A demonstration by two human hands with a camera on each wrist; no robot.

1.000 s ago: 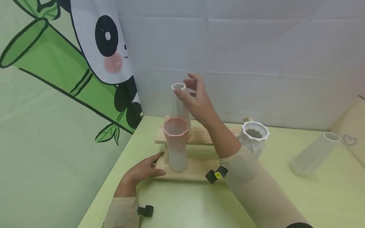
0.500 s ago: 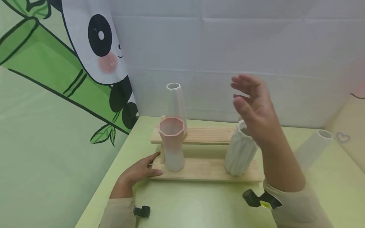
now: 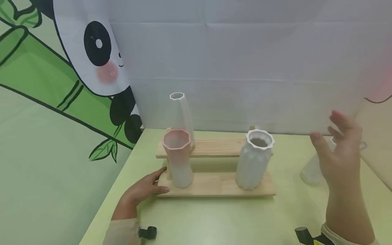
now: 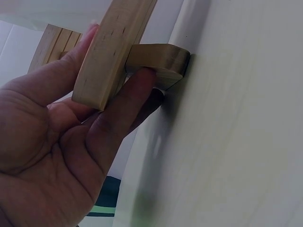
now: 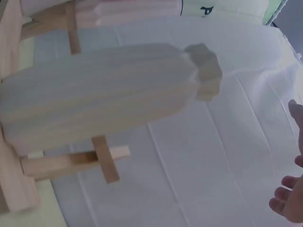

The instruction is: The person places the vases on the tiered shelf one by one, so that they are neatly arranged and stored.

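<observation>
At the left end of a two-tier wooden shelf (image 3: pixel 211 185), my left hand (image 3: pixel 142 192) grips the lower board, its thumb on one face. The left wrist view shows fingers curled round the board end (image 4: pixel 106 61), beside a wooden foot (image 4: pixel 158 61). My right hand (image 3: pixel 341 149), fingers spread and holding nothing, is raised on the right. It partly covers a white vase (image 3: pixel 310 172) on the table. A pink-rimmed vase (image 3: pixel 180 163) and a wavy-rimmed white vase (image 3: pixel 253 166) stand on the lower tier. On the upper tier, at left, is a slim white vase (image 3: pixel 186 120).
The pale green table (image 3: pixel 220 221) runs back to a white cloth wall (image 3: pixel 239 61). A panda and bamboo print (image 3: pixel 61 88) covers the left side. Behind the wavy-rimmed vase, a wooden upright (image 3: pixel 253 128) pokes up.
My right hand has moved from the slim white vase on the upper tier, rightward and down to the vase at the right. My left hand keeps its grip on the shelf.
</observation>
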